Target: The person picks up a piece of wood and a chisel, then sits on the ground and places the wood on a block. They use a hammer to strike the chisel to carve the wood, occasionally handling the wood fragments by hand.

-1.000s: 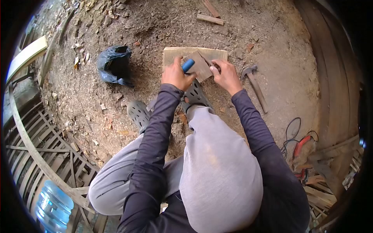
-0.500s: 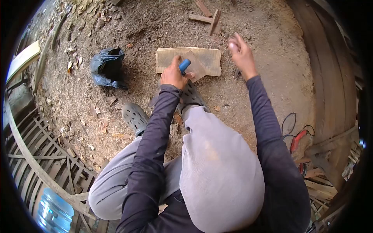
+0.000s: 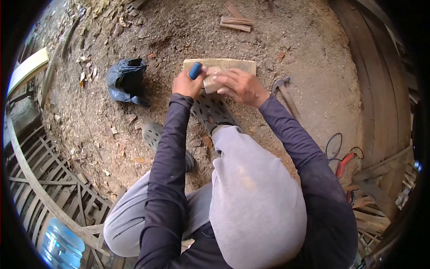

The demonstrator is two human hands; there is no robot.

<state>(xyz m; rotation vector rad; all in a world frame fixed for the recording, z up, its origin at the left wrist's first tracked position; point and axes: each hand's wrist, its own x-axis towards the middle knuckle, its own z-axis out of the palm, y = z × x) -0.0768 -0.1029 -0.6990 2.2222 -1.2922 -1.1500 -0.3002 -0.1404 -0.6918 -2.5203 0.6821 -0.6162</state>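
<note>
My left hand (image 3: 186,84) is closed around a blue-handled tool (image 3: 195,71); the tool's working end is hidden. My right hand (image 3: 244,86) has its fingers closed on a small flat piece of wood (image 3: 211,83), which sits between both hands beside the blue handle. Beneath them lies a thick wooden board (image 3: 247,67) on the ground, partly covered by the hands. One grey perforated clog (image 3: 210,110) is just below the hands, near the board's front edge. To the right of my right forearm rests a hammer (image 3: 289,99), its lower handle hidden by the sleeve.
A dark blue plastic bag (image 3: 120,80) stands open on the left. Several wood strips (image 3: 236,24) lie beyond the board. A red tool with a black cord (image 3: 344,165) is at the right, near long planks (image 3: 380,89). A blue water bottle (image 3: 62,244) sits lower left.
My right hand has moved left and down from the right side onto the small wood piece. My left hand has shifted slightly left with the blue handle. The hammer is now uncovered.
</note>
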